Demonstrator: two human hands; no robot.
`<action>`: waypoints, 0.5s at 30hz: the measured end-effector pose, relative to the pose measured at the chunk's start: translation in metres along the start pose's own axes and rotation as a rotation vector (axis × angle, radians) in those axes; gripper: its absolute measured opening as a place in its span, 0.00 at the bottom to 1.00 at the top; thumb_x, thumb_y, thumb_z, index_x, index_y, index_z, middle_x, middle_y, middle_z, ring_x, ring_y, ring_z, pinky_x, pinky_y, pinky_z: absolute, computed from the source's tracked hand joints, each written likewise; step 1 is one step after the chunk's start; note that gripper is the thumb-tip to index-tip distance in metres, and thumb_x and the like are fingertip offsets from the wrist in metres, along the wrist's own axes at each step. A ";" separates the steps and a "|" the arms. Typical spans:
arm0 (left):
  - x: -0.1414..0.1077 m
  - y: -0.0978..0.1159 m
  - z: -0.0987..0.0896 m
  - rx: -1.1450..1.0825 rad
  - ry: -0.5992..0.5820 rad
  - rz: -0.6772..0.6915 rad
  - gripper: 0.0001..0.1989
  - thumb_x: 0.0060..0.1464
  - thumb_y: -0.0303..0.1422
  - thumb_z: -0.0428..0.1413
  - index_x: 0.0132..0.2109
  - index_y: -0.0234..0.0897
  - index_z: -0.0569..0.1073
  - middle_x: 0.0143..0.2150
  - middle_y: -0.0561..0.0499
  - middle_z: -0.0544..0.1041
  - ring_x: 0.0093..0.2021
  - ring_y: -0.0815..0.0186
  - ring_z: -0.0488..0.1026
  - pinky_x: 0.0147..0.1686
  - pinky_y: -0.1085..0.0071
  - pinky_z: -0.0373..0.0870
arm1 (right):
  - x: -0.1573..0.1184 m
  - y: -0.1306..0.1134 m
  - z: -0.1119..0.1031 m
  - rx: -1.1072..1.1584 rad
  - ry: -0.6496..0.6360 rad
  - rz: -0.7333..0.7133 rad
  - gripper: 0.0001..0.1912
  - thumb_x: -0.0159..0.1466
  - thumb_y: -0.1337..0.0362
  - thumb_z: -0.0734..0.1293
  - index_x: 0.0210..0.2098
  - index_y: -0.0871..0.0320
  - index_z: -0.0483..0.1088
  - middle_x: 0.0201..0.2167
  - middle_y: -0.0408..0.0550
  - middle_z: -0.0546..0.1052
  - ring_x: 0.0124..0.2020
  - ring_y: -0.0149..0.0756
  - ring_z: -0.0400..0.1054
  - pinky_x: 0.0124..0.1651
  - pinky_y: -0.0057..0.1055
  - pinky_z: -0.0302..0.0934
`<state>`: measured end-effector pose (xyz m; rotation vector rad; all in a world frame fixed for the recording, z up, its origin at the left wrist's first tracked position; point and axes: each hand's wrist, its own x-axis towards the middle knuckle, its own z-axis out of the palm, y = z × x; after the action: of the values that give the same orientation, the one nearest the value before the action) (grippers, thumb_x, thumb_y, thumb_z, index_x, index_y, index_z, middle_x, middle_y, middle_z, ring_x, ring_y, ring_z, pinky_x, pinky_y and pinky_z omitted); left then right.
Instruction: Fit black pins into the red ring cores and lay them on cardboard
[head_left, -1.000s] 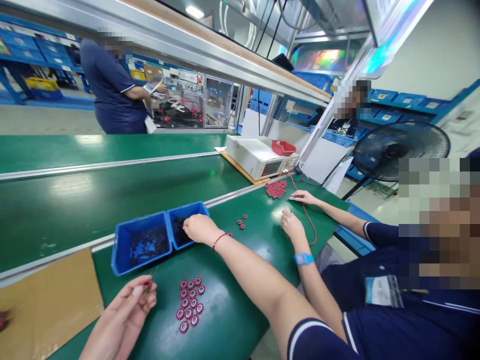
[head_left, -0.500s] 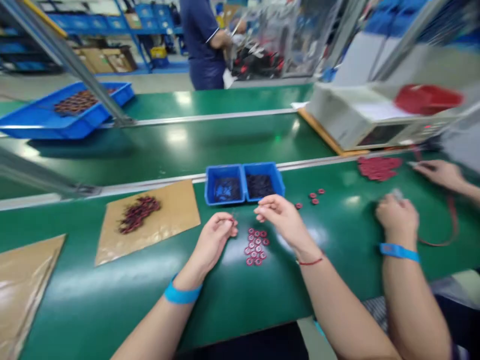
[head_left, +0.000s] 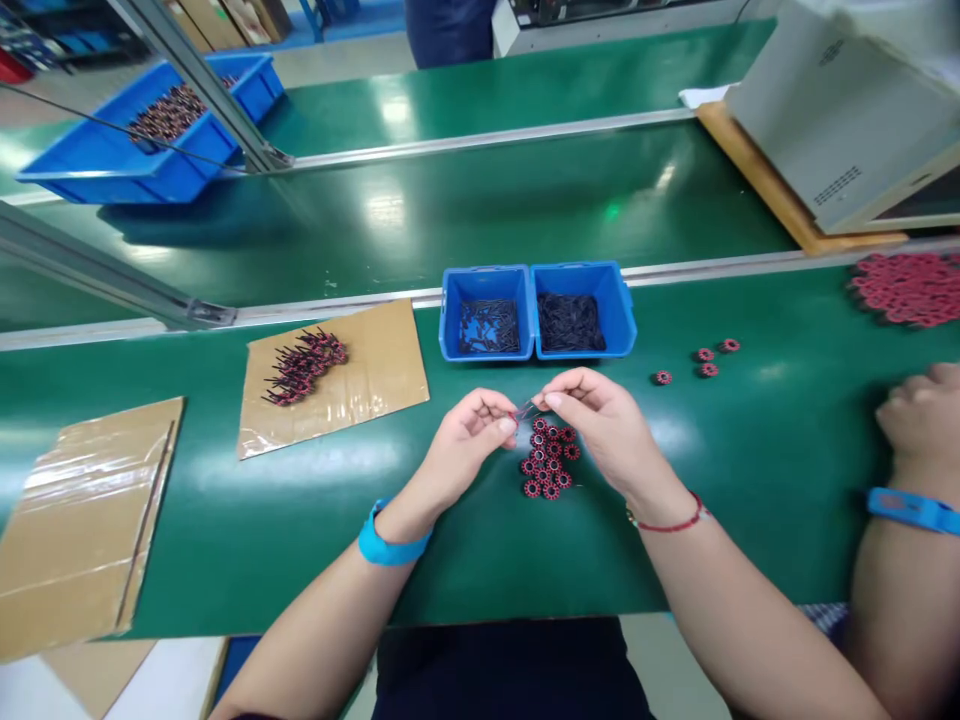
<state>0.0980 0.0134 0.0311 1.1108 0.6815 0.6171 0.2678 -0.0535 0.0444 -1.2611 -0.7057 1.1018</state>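
Observation:
My left hand [head_left: 466, 450] is closed in a pinch on a small red wound ring core, mostly hidden by the fingertips. Thin wire leads [head_left: 528, 408] run from it to my right hand [head_left: 600, 425], whose thumb and forefinger pinch their ends. Just below my fingertips lies a cluster of red-and-black ring cores [head_left: 551, 462] on the green bench. Behind my hands stand two blue bins: the left bin [head_left: 448, 325] and the right bin [head_left: 626, 325] both hold thin black pieces like short sleeves.
On a cardboard sheet [head_left: 367, 400] lie ring cores with black-sleeved leads [head_left: 306, 368]. A second cardboard sheet [head_left: 82, 520] is farther left. Loose cores [head_left: 706, 362] and a red pile [head_left: 911, 288] lie right, near a co-worker's hand [head_left: 926, 420]. A blue tray [head_left: 150, 185] stands beyond the metal post.
My view has tipped downward and closer. My hands have come together, and the right fingers now meet the wire leads at the left fingertips. The co-worker's far hand has left the view.

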 end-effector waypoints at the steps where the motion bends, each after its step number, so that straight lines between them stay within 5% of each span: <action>1: 0.000 0.000 0.000 -0.002 -0.004 -0.001 0.11 0.54 0.37 0.64 0.40 0.36 0.73 0.32 0.54 0.73 0.30 0.71 0.70 0.34 0.72 0.68 | 0.000 0.000 0.001 0.003 -0.005 0.008 0.06 0.57 0.61 0.75 0.31 0.55 0.75 0.30 0.44 0.81 0.33 0.32 0.73 0.39 0.31 0.66; 15: -0.001 0.004 0.002 0.011 -0.022 0.006 0.10 0.55 0.36 0.63 0.40 0.36 0.73 0.30 0.54 0.73 0.30 0.71 0.70 0.35 0.72 0.69 | -0.003 0.000 0.002 -0.022 -0.027 0.017 0.04 0.59 0.63 0.73 0.32 0.55 0.75 0.30 0.43 0.80 0.33 0.31 0.74 0.40 0.31 0.66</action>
<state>0.0987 0.0125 0.0358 1.1286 0.6635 0.6056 0.2648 -0.0554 0.0454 -1.2744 -0.7303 1.1297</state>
